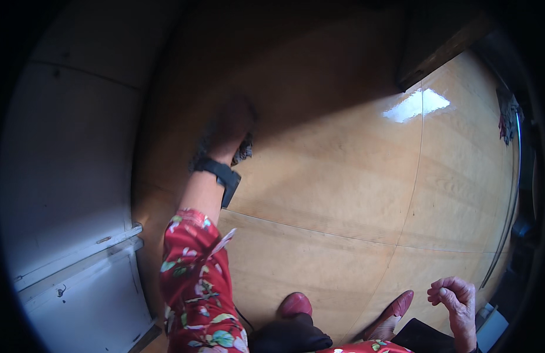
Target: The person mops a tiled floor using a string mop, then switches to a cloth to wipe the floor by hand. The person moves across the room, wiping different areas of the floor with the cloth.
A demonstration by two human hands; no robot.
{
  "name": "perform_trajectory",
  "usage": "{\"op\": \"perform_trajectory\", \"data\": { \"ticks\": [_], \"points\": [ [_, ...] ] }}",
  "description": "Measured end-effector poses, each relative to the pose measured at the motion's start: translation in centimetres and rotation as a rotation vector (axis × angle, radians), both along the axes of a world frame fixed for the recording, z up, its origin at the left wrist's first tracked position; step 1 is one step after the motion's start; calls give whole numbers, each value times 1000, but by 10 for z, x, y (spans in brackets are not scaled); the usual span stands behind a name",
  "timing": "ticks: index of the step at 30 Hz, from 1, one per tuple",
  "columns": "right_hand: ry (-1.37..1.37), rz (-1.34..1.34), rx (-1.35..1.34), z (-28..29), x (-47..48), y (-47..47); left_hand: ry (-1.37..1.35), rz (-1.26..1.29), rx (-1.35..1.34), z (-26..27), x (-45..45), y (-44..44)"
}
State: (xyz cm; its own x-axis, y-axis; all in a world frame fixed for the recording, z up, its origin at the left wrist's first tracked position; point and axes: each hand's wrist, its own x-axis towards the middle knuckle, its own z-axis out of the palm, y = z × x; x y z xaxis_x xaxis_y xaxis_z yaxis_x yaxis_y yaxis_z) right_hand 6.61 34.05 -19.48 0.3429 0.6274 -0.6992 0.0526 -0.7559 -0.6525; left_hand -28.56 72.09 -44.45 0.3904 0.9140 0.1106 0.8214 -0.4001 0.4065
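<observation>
My left hand (235,117) reaches forward and down to the wood-patterned floor (325,176), in deep shadow and blurred. It bears on a crumpled grey cloth (243,151), whose folds show on both sides of the wrist; the fingers themselves are hard to make out. A black band with a device (228,183) circles that wrist, below a red floral sleeve (197,269). At the lower right, my right hand (455,295) hovers with curled fingers and the thumb against them, nothing visible in it. It is nearest to my red shoe (400,304).
White cabinet panels (74,176) with a ledge (78,258) stand along the left. A dark furniture corner (407,81) juts in at the upper right. Another cloth (508,117) hangs or lies near the right rim. My other red shoe (296,304) is at bottom centre.
</observation>
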Motion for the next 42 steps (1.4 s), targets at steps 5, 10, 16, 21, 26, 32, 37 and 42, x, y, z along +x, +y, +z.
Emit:
{"op": "perform_trajectory", "data": {
  "ticks": [5,10,16,21,26,32,37,42],
  "points": [
    [8,1,-26,0,-1,0,-6,66,-46,-11,6,4],
    [-18,10,9,0,1,-7,171,16,98,-15,-4,-23],
    [-22,23,-40,-3,6,-8,-43,442,116,-14,-65,-52],
    [-29,21,-32,-2,4,-7,-156,520,99,-12,-95,-17],
    [-23,9,-45,0,2,-3,17,383,395,-32,-58,-22],
    [-17,49,0,2,-2,3,-41,1,220,-32,-14,-58],
    [3,77,0,3,1,0,-228,31,149,-14,-17,-89],
    [-20,43,3,-1,8,-11,-295,66,89,-12,-17,-63]
  ]
}}
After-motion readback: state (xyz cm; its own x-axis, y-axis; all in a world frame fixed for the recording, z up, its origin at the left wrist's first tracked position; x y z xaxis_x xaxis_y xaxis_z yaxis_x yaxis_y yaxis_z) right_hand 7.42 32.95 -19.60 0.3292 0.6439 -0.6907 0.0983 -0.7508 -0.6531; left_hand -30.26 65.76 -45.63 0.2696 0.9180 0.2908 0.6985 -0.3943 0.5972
